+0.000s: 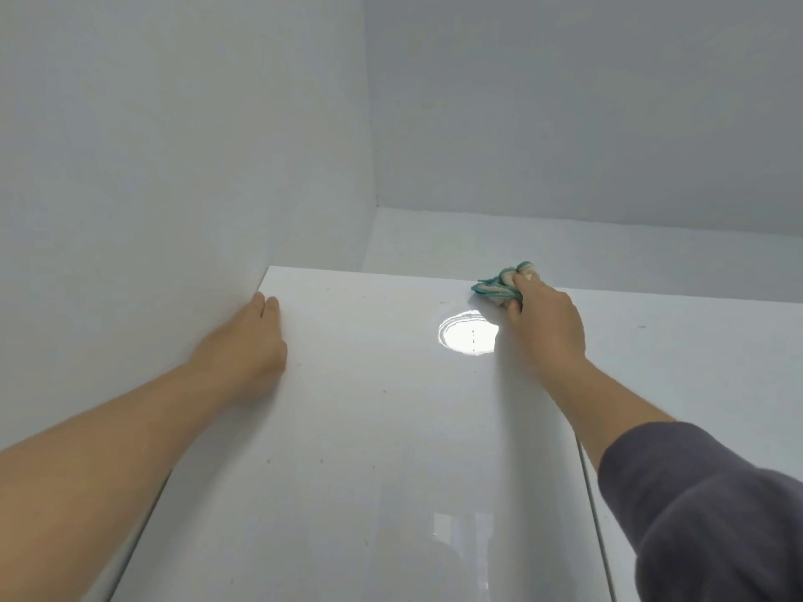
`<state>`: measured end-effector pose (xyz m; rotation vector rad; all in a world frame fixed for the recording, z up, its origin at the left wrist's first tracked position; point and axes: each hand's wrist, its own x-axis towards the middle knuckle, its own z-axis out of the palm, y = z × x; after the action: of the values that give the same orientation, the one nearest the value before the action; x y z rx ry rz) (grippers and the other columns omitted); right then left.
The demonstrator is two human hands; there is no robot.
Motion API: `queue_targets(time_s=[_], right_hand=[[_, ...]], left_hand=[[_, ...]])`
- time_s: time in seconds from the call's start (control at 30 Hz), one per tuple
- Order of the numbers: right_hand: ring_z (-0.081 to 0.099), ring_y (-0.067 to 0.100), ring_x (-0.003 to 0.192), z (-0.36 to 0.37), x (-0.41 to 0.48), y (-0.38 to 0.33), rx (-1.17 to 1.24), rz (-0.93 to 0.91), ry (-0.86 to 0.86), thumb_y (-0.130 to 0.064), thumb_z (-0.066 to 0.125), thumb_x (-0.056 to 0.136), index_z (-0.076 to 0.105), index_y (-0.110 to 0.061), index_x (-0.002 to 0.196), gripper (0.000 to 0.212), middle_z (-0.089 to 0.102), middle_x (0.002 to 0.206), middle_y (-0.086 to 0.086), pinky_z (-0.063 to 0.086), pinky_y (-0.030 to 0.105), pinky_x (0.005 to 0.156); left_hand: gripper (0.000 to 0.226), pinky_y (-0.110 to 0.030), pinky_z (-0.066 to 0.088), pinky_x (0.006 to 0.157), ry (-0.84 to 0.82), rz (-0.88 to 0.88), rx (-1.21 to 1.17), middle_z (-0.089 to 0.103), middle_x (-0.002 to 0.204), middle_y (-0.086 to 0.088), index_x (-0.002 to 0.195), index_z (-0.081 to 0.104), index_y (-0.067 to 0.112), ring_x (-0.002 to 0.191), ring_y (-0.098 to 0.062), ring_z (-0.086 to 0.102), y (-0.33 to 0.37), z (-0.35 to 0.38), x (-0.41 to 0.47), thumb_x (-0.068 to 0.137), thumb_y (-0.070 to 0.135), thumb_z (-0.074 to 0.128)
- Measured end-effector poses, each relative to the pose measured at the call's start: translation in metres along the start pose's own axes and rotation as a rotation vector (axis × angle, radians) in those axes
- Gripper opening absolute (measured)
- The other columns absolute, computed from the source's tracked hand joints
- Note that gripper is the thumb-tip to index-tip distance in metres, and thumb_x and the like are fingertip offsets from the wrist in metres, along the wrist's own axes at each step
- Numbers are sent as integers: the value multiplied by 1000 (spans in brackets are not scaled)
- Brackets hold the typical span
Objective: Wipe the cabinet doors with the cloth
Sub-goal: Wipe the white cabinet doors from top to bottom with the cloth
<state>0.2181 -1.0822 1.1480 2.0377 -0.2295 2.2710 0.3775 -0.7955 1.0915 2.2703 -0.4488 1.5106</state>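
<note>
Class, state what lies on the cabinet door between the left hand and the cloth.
Head view: just bare glossy cabinet door between left hand and cloth, with a round light reflection near the cloth.

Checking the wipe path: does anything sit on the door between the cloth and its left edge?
Only the left hand, resting flat on the cabinet door near its upper left edge. The right hand grips the cloth at the top edge; nothing else visible lies between.

On the glossy white cabinet door [369, 427], the right hand [547, 323] grips a bunched teal-and-cream cloth [499, 285] against the door's top edge, just above a bright round reflection [467, 334] on the door, while the left hand [252, 341] lies flat, fingers straight, at the door's upper left edge.
</note>
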Motion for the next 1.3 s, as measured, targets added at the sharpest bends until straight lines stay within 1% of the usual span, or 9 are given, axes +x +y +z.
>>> queue_targets(time_s=[0.1, 0.17, 0.3, 0.4, 0.63, 0.8, 1.0, 1.17, 1.3], right_hand=[[44, 25, 82, 7, -2, -19, -13, 106, -2, 6, 46, 83, 54, -12, 117, 40, 48, 133, 8, 33, 32, 65], [52, 28, 87, 12, -2, -36, 5, 99, -33, 9, 49, 78, 51, -14, 128, 55, 41, 142, 5, 37, 33, 67], [49, 21, 91, 25, -5, -87, 4, -68, -98, 4, 58, 74, 51, -11, 125, 53, 42, 136, 5, 34, 28, 72], [50, 24, 120, 36, -7, -126, 126, -113, -140, 0, 46, 92, 49, -10, 127, 37, 46, 137, 7, 34, 29, 80], [55, 23, 114, 75, -16, -209, 60, -350, -87, -2, 48, 94, 58, -13, 119, 29, 51, 125, 4, 23, 25, 52], [55, 25, 115, 90, -5, -229, 8, -430, -100, -7, 45, 97, 55, -18, 127, 33, 52, 126, 4, 25, 27, 51], [59, 26, 114, 106, -12, -226, 58, -641, -124, -12, 46, 97, 56, -18, 125, 30, 58, 126, 3, 44, 33, 88], [57, 20, 114, 107, -32, -207, 51, -907, -125, -7, 50, 92, 61, -25, 125, 40, 60, 124, -6, 46, 35, 89], [55, 21, 116, 105, -14, -212, 94, -699, -115, -16, 49, 98, 56, -23, 125, 28, 55, 127, -1, 45, 36, 92]], left_hand=[[53, -41, 38, 105, 43, 22, 52, 28, 151, -13, 146, 20, 0, 132, -29, 41, 3, -11, 4, 94, 2, 30], [54, -39, 41, 103, 54, 50, 243, 31, 148, -12, 144, 23, 0, 130, -28, 42, 4, -17, 5, 91, 0, 30], [58, -44, 11, 121, 58, 151, 1073, 9, 160, -23, 152, 8, -4, 148, -34, 12, -11, -38, 4, 100, 19, 19], [64, -48, -6, 120, 15, 179, 1348, -10, 162, -18, 152, -5, -1, 150, -31, -7, -24, -46, 1, 104, 37, 10], [70, -50, -7, 120, 27, 106, 1368, -11, 161, -19, 152, -8, 0, 150, -33, -9, -25, -47, -7, 102, 46, 9], [70, -50, -6, 120, 16, 109, 1391, -12, 161, -19, 152, -9, -2, 150, -33, -10, -25, -49, -13, 103, 45, 9], [68, -49, -7, 120, 26, 105, 1388, -13, 161, -20, 151, -10, -2, 150, -33, -11, -24, -51, -17, 103, 42, 9], [69, -50, -6, 120, 62, 71, 1394, -14, 159, -24, 150, -11, -5, 149, -37, -12, -25, -52, -22, 103, 41, 8], [69, -52, -7, 120, 59, 70, 1395, -14, 159, -25, 149, -12, -6, 149, -38, -12, -26, -51, -22, 103, 40, 9]])
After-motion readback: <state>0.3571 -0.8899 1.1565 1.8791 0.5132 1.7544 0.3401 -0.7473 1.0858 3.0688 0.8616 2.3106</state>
